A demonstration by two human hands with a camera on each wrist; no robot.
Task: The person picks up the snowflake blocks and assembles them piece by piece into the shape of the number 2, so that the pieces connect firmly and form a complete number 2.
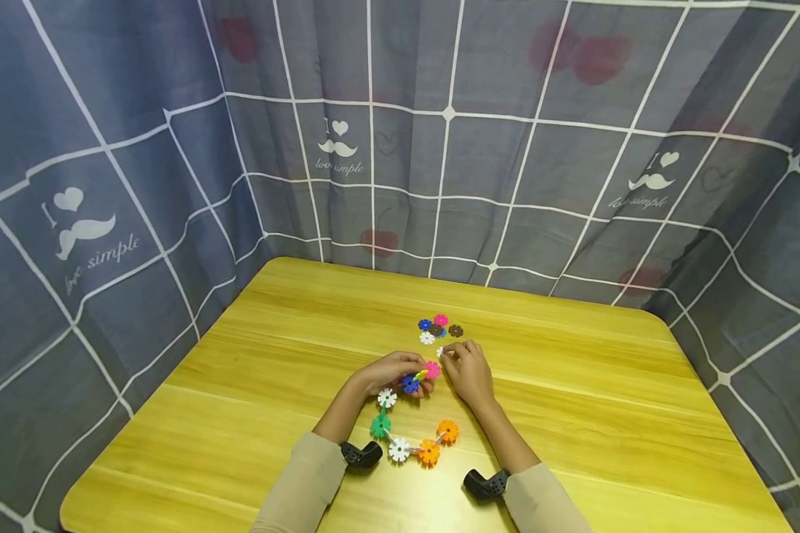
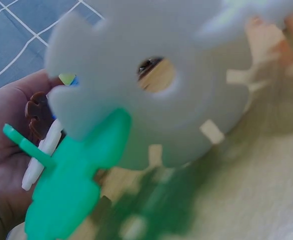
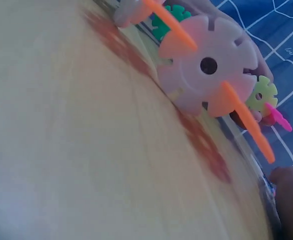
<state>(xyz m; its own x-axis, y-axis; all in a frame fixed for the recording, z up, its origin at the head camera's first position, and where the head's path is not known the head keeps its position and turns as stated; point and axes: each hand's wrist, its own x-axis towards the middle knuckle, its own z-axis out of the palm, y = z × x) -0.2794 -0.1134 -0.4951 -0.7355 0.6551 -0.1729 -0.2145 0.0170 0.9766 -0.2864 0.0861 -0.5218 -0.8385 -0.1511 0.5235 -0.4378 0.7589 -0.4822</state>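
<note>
My left hand (image 1: 383, 370) holds one end of a chain of slotted plastic snowflake discs, around a blue disc (image 1: 410, 383) and a yellow disc (image 1: 421, 375). A pink disc (image 1: 432, 369) sticks out at that end. From the hand the chain curves toward me through a white disc (image 1: 387, 398) and a green disc (image 1: 381, 426) to an orange disc (image 1: 448, 431). In the left wrist view, a brown disc (image 2: 38, 116) shows against the palm. With curled fingertips, my right hand (image 1: 472, 374) pinches a loose white disc (image 1: 442, 352), partly covered by the fingers.
Beyond the hands lies a small group of loose discs, among them a pink disc (image 1: 441, 320), a brown disc (image 1: 456, 331) and a white disc (image 1: 427, 338). The wooden table (image 1: 240, 414) is bordered by a checked curtain (image 1: 407, 148) at the back and sides.
</note>
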